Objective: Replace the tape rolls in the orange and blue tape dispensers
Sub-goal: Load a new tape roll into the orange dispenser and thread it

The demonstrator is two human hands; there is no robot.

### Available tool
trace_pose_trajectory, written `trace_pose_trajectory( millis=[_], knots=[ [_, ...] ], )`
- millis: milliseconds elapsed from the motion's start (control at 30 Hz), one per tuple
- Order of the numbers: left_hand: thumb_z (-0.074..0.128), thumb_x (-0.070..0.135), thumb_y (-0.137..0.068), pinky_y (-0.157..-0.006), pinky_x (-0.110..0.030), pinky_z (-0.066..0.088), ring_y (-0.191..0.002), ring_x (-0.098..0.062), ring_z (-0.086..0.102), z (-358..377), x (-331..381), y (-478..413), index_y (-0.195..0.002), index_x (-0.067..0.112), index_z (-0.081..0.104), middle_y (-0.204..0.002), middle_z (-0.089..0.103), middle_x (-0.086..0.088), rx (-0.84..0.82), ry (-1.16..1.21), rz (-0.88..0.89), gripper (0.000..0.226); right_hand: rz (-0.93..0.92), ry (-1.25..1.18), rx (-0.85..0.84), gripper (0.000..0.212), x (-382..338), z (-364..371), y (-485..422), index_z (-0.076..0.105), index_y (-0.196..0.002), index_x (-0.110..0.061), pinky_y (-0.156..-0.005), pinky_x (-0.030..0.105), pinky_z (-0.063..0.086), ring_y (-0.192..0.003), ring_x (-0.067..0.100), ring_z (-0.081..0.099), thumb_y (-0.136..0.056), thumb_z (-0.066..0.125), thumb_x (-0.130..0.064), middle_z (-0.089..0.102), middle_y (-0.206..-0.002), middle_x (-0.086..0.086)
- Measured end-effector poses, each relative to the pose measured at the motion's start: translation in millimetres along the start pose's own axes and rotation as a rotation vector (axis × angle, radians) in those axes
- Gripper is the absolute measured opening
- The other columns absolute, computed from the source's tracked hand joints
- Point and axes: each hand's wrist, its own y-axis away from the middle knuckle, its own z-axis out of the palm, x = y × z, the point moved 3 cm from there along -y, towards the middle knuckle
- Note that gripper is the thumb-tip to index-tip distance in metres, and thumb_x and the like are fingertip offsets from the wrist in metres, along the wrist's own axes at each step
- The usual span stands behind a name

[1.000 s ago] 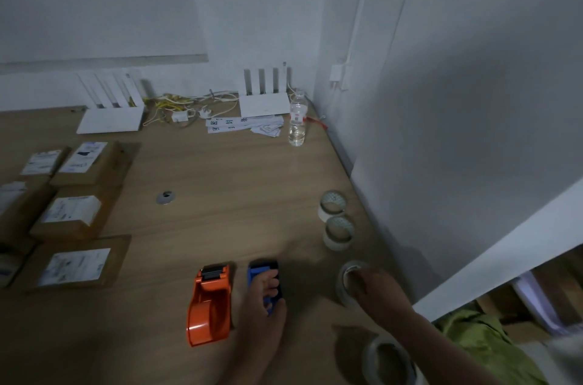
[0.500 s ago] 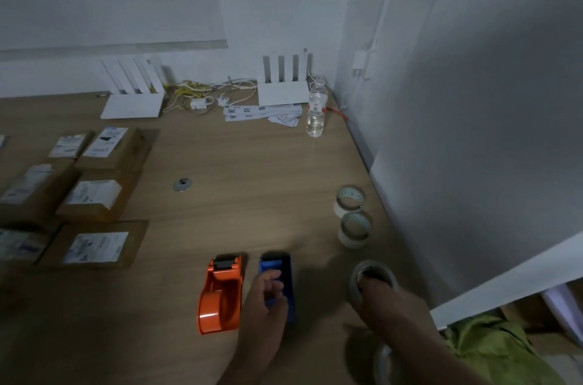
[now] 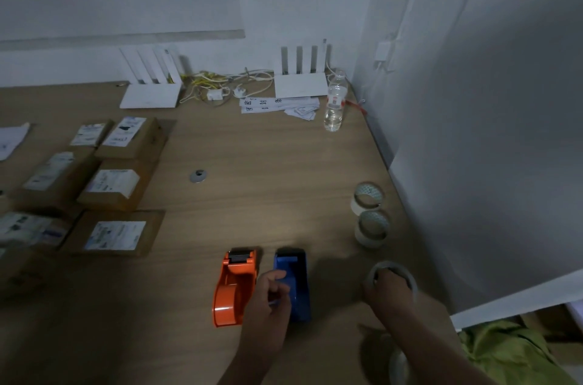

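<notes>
An orange tape dispenser (image 3: 235, 287) and a blue tape dispenser (image 3: 295, 274) stand side by side on the wooden table (image 3: 268, 195), near its front. My left hand (image 3: 269, 299) grips the blue dispenser with curled fingers, covering its near left part. To the right, my right hand (image 3: 386, 290) holds a clear tape roll (image 3: 407, 279) with fingers inside its core. Two more tape rolls (image 3: 367, 197) (image 3: 372, 228) lie farther back near the table's right edge. Another roll (image 3: 398, 365) lies partly hidden under my right forearm.
Several labelled cardboard boxes (image 3: 116, 235) cover the left side. A water bottle (image 3: 336, 104), two white routers (image 3: 299, 85), cables and paper strips sit at the back. A small metal ring (image 3: 198, 176) lies mid-table. A white wall (image 3: 473, 132) borders the table's right edge.
The view has shifted, so everything sits further right and lower in the frame. My left hand stays on the blue dispenser and my right hand stays on the clear roll.
</notes>
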Motion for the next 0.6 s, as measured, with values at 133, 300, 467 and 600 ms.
trace_pose_trajectory(
  millis=[133, 300, 467, 600],
  knots=[
    [0.062, -0.007, -0.097, -0.079, -0.001, 0.051, -0.095, 0.004, 0.065, -3.7, 0.4, 0.8, -0.110, 0.030, 0.059, -0.102, 0.064, 0.005, -0.014, -0.006, -0.016, 0.040, 0.025, -0.035, -0.004, 0.035, -1.4, -1.3, 0.6, 0.071, -0.098, -0.003, -0.082, 0.031, 0.051, -0.103, 0.032, 0.067, -0.087, 0.058, -0.033, 0.074, -0.106, 0.015],
    [0.061, -0.001, -0.099, -0.082, -0.017, 0.047, -0.104, -0.003, 0.063, -10.2, 0.3, -0.4, -0.110, 0.030, 0.060, -0.109, 0.064, 0.009, -0.059, 0.008, -0.024, 0.033, 0.001, -0.167, 0.040, 0.035, 1.5, -7.2, 12.9, 0.070, -0.091, -0.006, -0.076, 0.031, 0.049, -0.096, 0.033, 0.068, -0.088, 0.059, -0.038, 0.075, -0.097, 0.016],
    [0.059, 0.003, -0.101, -0.081, -0.016, 0.045, -0.104, 0.000, 0.061, -13.4, 1.7, -3.1, -0.118, 0.026, 0.061, -0.109, 0.065, 0.012, -0.098, 0.065, -0.043, 0.029, -0.050, -0.175, 0.060, 0.040, 8.1, -36.4, 36.2, 0.058, -0.101, -0.031, -0.076, 0.036, 0.049, -0.094, 0.029, 0.067, -0.082, 0.046, -0.064, 0.069, -0.100, -0.001],
    [0.058, 0.002, -0.101, -0.077, -0.017, 0.046, -0.102, -0.004, 0.063, -18.3, 1.1, -2.2, -0.120, 0.024, 0.060, -0.109, 0.068, 0.004, -0.109, 0.115, -0.071, 0.029, -0.045, -0.246, 0.105, 0.047, 13.9, -36.6, 43.5, 0.052, -0.101, -0.043, -0.075, 0.037, 0.055, -0.083, 0.024, 0.071, -0.071, 0.045, -0.078, 0.072, -0.090, -0.006]
  ],
)
